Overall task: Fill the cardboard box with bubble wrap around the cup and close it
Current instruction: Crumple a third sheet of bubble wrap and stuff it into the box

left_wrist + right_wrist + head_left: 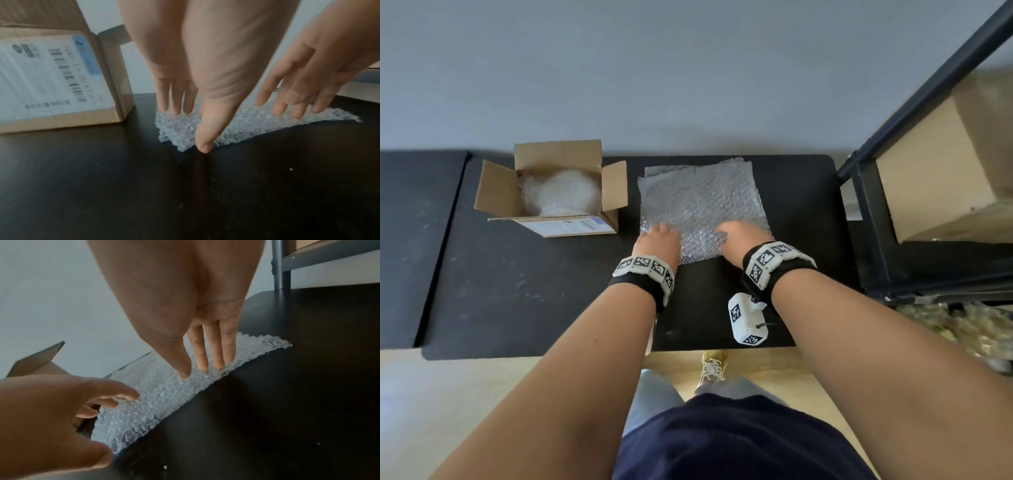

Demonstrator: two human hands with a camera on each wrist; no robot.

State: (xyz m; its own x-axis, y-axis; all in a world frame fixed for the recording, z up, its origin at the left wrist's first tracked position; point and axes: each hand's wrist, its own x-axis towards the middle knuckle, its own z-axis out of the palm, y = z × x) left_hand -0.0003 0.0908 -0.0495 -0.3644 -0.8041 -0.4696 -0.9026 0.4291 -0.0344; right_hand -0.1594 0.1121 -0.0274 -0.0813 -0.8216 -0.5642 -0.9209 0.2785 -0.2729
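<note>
An open cardboard box point(498, 192) stands at the back left of the black table point(534, 291), flaps up, a white label on its near side point(51, 78). A bubble-wrapped lump point(561, 193) fills its inside; no cup shows. To the box's right a flat bubble wrap sheet point(702, 195) lies on the table. My left hand point(659, 234) touches the sheet's near left corner with straight fingers point(176, 104), thumb at the edge. My right hand point(736, 233) touches the near edge with straight fingers point(213, 356). Neither hand grips the sheet point(148, 394).
A black metal shelf point(873, 192) stands close on the right and holds a large cardboard box point(941, 171). A grey wall runs right behind the table. Another black tabletop point(414, 240) adjoins on the left. The table's front edge is near my body.
</note>
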